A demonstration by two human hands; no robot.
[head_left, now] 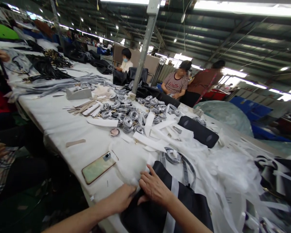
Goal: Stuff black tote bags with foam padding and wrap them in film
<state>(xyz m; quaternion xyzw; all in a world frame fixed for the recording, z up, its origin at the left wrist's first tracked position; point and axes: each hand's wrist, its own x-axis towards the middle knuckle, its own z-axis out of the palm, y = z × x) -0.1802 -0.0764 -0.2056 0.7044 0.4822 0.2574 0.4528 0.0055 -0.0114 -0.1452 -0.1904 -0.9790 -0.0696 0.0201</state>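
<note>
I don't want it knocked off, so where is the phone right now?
In the head view, the phone lies left of centre on the white table, near its edge, between the tan strip and the person's left hand.

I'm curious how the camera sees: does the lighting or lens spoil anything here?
In the head view, the ceiling tubes glare white, while the floor beside the table lies in deep shadow; in that same view, the post leans, the white wrapping looks hazy, and the black bag shows little detail.
</note>
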